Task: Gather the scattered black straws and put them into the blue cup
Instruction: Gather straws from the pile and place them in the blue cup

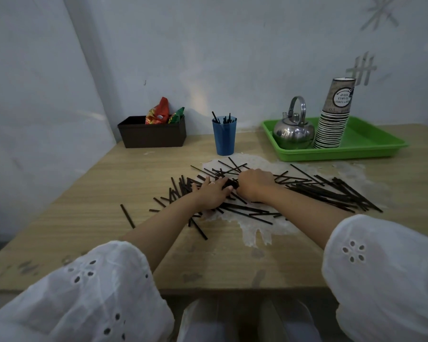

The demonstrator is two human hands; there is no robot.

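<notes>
Many black straws [326, 193] lie scattered across the middle of the wooden table [84, 218], with a dense pile on the right. The blue cup [224, 137] stands upright behind them and holds several straws. My left hand [213, 193] lies on the straws, its fingers curled around a small bundle [230, 185]. My right hand [255, 182] meets it from the right and is closed on the same bundle. One straw [127, 215] lies apart at the left.
A dark brown box [152, 134] with snack packets stands at the back left. A green tray [371, 144] at the back right carries a steel kettle [293, 132] and a stack of paper cups [334, 119]. Walls close off the left and back.
</notes>
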